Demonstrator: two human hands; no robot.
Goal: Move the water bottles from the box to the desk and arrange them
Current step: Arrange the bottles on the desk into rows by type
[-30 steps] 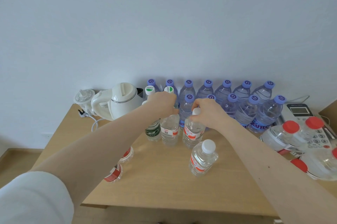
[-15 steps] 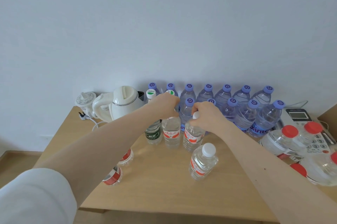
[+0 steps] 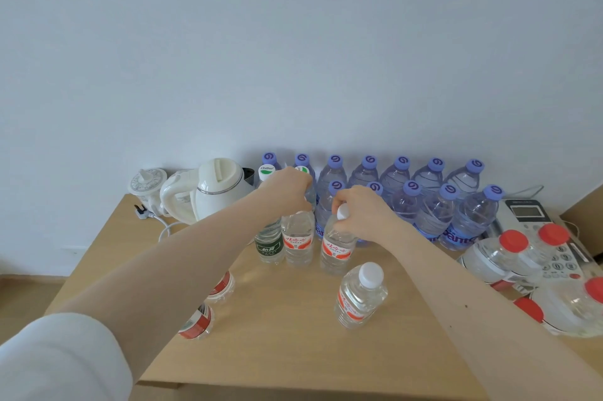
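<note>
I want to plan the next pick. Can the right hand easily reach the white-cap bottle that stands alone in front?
Probably yes. The lone bottle stands apart on the desk, with nothing around it, just below the right hand. But that hand now grips the neck of another red-label bottle, so it must let go first.

White electric kettle [image 3: 215, 190] at left middle of frame on the wooden worktop [image 3: 293, 345], small white lidded pot [image 3: 147, 183] just left of it, white plug and cord [image 3: 153, 216] below. Desk phone [image 3: 541, 237] at right edge. Pale wall [image 3: 293, 41] fills the upper frame.
</note>
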